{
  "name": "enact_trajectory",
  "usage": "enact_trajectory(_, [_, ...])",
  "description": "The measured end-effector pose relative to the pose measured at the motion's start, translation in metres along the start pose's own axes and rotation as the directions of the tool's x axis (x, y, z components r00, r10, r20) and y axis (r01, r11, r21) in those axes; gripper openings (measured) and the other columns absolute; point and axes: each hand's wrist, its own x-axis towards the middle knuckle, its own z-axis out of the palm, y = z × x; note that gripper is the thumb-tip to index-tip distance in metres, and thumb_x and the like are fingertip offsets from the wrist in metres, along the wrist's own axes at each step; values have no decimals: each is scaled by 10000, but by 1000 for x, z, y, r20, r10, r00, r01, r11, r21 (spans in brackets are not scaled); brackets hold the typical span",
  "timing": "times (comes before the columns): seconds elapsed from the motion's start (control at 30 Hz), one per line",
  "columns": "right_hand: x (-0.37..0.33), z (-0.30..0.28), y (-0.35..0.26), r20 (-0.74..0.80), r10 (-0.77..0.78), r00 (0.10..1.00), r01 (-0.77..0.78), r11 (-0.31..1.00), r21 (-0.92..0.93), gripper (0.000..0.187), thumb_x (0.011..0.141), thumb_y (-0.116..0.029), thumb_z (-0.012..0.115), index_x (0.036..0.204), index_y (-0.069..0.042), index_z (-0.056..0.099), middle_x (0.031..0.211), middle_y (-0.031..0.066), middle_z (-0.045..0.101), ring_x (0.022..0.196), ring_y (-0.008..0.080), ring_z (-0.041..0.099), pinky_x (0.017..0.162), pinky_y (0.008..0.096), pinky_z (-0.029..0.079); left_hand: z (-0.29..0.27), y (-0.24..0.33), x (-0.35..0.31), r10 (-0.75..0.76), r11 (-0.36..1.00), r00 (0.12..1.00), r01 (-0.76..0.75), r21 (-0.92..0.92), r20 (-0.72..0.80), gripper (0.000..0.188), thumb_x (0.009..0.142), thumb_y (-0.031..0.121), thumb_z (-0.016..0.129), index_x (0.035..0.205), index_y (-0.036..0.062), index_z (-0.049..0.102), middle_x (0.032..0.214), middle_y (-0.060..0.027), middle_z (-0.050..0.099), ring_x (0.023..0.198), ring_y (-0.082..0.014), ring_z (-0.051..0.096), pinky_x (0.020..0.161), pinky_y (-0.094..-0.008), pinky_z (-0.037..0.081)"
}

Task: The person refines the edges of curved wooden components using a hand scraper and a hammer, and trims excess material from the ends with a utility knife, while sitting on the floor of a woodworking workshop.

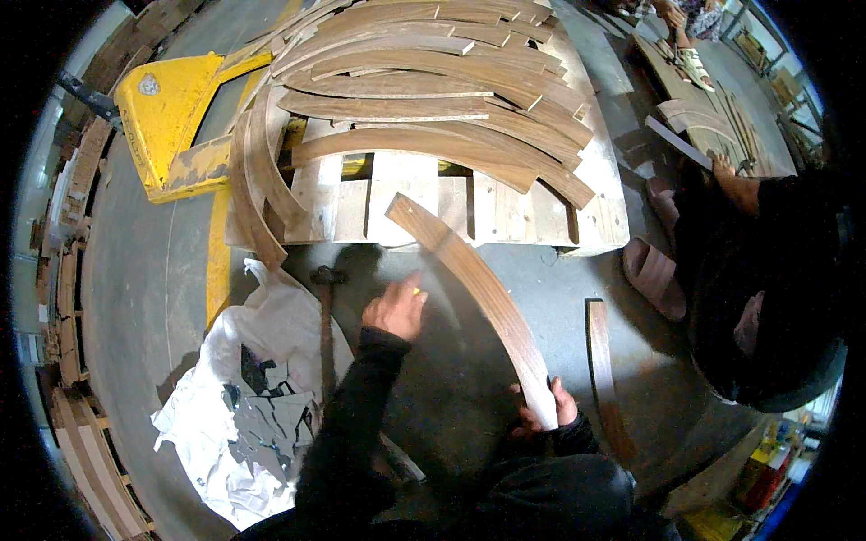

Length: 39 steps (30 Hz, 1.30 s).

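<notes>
My right hand point(548, 406) grips the near end of a curved wooden slat point(483, 284) that slants up and away to the left. The slat's far end reaches the near edge of the pallet. My left hand point(395, 308) is closed, apart from the slat and to its left. A small bit of yellow shows at its fingers, and a pale blurred streak lies beside it; I cannot tell what the hand holds. Another curved slat point(606, 374) lies on the floor to the right of my right hand.
Many curved slats point(415, 140) are piled on a wooden pallet point(406, 194) ahead, beside a yellow pallet jack point(167, 126). A hammer point(327, 288) and a white sack point(266, 316) with dark scraps lie left. On the right another person point(767, 270) sits by a low bench.
</notes>
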Motion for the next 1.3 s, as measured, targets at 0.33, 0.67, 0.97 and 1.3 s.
enact_trajectory(0.33, [-12,3,-18,-249,-3,969,-43,983,-180,668,830,-543,475,1249,-26,415,962,122,615,765,258,591,648,388,504,-5,-70,3,-642,590,767,502,-633,10,255,879,290,491,1045,103,546,627,-59,546,488,-172,524,500,-320,452])
enact_trajectory(0.67, [27,-39,-32,-239,-451,860,2,470,-883,533,795,-248,670,1213,-16,435,1116,126,555,1019,201,535,898,326,405,89,-70,-64,-555,649,823,519,-556,120,295,879,292,472,822,10,541,640,-102,547,567,-226,538,555,-355,441])
enact_trajectory(0.97, [118,35,-76,-108,-556,824,-185,-83,-979,757,649,-247,776,1248,-65,350,1027,239,585,924,353,603,809,408,501,63,-45,-45,-544,537,839,338,-773,-10,314,913,315,429,800,46,544,551,-41,490,487,-161,492,482,-317,389])
enact_trajectory(1.3, [13,34,-44,-278,-544,792,-437,-187,-880,734,674,-606,653,1083,-8,530,790,180,648,711,286,656,651,366,527,-72,-29,0,106,978,921,-165,130,374,265,898,265,421,805,39,522,762,-150,543,722,-338,554,636,-429,450])
